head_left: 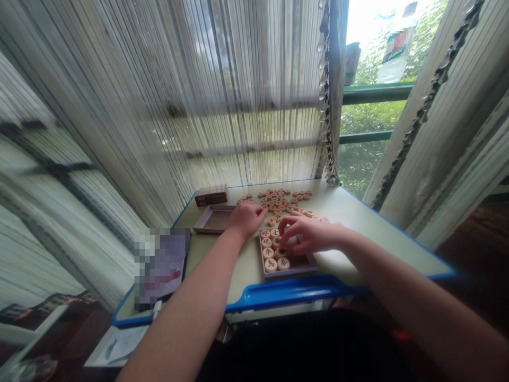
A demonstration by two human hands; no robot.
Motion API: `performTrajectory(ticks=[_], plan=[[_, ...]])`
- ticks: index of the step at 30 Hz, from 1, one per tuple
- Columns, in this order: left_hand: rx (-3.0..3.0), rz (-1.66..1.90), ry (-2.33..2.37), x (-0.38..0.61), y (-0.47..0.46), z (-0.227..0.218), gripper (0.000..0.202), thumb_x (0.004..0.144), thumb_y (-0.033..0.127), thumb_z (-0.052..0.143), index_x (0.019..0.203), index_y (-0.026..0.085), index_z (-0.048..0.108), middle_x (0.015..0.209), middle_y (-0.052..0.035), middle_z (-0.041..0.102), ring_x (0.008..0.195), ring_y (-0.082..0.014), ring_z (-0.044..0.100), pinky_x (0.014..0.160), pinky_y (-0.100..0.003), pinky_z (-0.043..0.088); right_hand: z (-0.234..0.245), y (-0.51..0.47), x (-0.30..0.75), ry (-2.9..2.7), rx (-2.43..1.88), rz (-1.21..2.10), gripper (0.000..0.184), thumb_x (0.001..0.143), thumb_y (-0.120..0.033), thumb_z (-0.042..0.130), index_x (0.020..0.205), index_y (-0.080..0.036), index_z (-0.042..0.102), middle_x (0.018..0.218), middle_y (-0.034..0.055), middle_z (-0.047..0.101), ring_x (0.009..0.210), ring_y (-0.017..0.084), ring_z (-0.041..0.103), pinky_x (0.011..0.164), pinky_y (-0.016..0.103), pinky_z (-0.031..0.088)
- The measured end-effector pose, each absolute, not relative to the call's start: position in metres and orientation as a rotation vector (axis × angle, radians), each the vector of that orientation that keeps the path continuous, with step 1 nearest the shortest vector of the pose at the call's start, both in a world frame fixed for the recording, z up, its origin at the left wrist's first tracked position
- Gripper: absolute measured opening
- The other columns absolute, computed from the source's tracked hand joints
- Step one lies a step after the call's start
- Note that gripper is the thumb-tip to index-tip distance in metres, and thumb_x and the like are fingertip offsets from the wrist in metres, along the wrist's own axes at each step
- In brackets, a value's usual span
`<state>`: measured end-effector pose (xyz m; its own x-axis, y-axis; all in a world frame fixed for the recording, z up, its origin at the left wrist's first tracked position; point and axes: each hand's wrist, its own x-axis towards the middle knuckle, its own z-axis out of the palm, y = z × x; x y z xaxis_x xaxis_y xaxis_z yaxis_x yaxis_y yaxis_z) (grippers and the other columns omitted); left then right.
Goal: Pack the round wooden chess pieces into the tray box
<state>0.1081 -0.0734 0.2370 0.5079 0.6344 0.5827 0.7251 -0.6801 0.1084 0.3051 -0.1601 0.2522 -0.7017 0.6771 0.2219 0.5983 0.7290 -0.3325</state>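
Xiangqi pieces (274,203), round and pale wooden with painted characters, lie loosely scattered across the table's far half. My left hand (247,218) is at their near left side, its fingers pressed together; whatever may be between the fingertips is hidden. Closer to me, a shallow open box (291,273) holds several xiangqi pieces (271,265) lying face up in rows on its left side. My right hand (305,233) reaches over this box with curled fingers, gripping a xiangqi piece (281,252) among those rows. The fingers partly cover that piece.
An open shallow tray (204,218) lies left of my left hand, with a small brown box (211,194) behind it. A dark tablet-like object (169,265) is at the table's left edge. The table (382,254) has a blue rim; string curtains (254,95) hang behind it.
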Motion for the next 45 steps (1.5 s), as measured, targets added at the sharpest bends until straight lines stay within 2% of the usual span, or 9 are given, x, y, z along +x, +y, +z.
performTrajectory(ticks=[6,15,21,25,28,32,37,40,45], plan=[[-2.605,-0.874,-1.157,0.11,-0.074,0.237,0.031,0.083,0.03,0.048,0.062,0.016,0.066,0.064,-0.0047,0.064,0.067,-0.0155,0.055,0.069,-0.028,0.042,0.246,-0.156,0.304,-2.588,-0.949,0.348,0.011,0.074,-0.028,0.066,0.083,-0.025,0.072,0.093,0.0038,0.056,0.09,0.017,0.047,0.085,0.032,0.038],[-2.6,-0.903,-1.144,0.11,-0.074,0.237,0.031,0.083,0.029,0.047,0.061,0.016,0.065,0.063,-0.0049,0.063,0.066,-0.0156,0.054,0.068,-0.028,0.042,0.251,-0.156,0.307,-2.566,-0.95,0.415,0.018,0.074,-0.036,0.066,0.086,-0.024,0.071,0.088,0.0031,0.055,0.086,0.015,0.049,0.083,0.029,0.04],[-2.618,-0.91,-1.138,0.109,-0.073,0.236,0.031,0.083,0.031,0.047,0.062,0.016,0.066,0.064,-0.0048,0.064,0.068,-0.0161,0.055,0.069,-0.028,0.043,0.259,-0.151,0.315,-2.37,-1.153,0.45,0.03,0.076,-0.042,0.062,0.096,-0.022,0.068,0.093,0.0049,0.055,0.092,0.019,0.051,0.08,0.031,0.044],[-2.645,-0.882,-1.192,0.109,-0.072,0.235,0.031,0.082,0.031,0.046,0.067,0.016,0.068,0.068,-0.0061,0.065,0.072,-0.0176,0.058,0.072,-0.03,0.045,0.25,-0.133,0.328,-2.1,-1.416,0.167,0.028,0.081,-0.038,0.055,0.098,-0.019,0.067,0.097,0.0079,0.058,0.097,0.022,0.051,0.084,0.035,0.043],[-2.726,-0.87,-1.23,0.109,-0.069,0.234,0.023,0.079,0.022,0.048,0.083,0.017,0.07,0.084,-0.006,0.069,0.081,-0.0177,0.061,0.077,-0.029,0.047,0.243,-0.121,0.339,-1.95,-1.641,-0.017,0.03,0.08,-0.038,0.053,0.098,-0.018,0.067,0.099,0.0094,0.059,0.099,0.023,0.051,0.085,0.036,0.041],[-2.815,-0.828,-1.267,0.108,-0.065,0.231,0.035,0.071,0.005,0.046,0.092,0.019,0.07,0.096,-0.0041,0.07,0.09,-0.0167,0.062,0.084,-0.027,0.048,0.242,-0.118,0.347,-1.896,-1.908,0.129,0.033,0.078,-0.045,0.053,0.088,-0.019,0.07,0.092,0.0077,0.064,0.08,0.019,0.058,0.066,0.026,0.043],[-2.806,-0.848,-1.294,0.107,-0.064,0.229,0.038,0.066,0.0,0.045,0.089,0.017,0.071,0.095,-0.0047,0.07,0.091,-0.0177,0.063,0.085,-0.028,0.048,0.244,-0.122,0.348,-1.893,-1.972,0.334,0.03,0.078,-0.044,0.052,0.086,-0.02,0.069,0.074,0.0035,0.067,0.058,0.013,0.057,0.051,0.023,0.037],[-2.774,-0.863,-1.334,0.108,-0.064,0.229,0.037,0.067,0.001,0.046,0.089,0.018,0.071,0.095,-0.0042,0.07,0.09,-0.0174,0.063,0.085,-0.028,0.049,0.241,-0.119,0.348,-1.909,-1.951,0.274,0.029,0.078,-0.042,0.052,0.085,-0.02,0.069,0.078,0.0047,0.067,0.064,0.015,0.058,0.054,0.023,0.038],[-2.782,-0.819,-1.327,0.11,-0.065,0.228,0.036,0.068,0.003,0.047,0.091,0.019,0.07,0.097,-0.003,0.07,0.093,-0.0167,0.062,0.087,-0.027,0.048,0.234,-0.111,0.353,-1.848,-1.943,0.111,0.035,0.076,-0.047,0.053,0.091,-0.02,0.068,0.099,0.0078,0.065,0.083,0.019,0.06,0.063,0.024,0.042]])
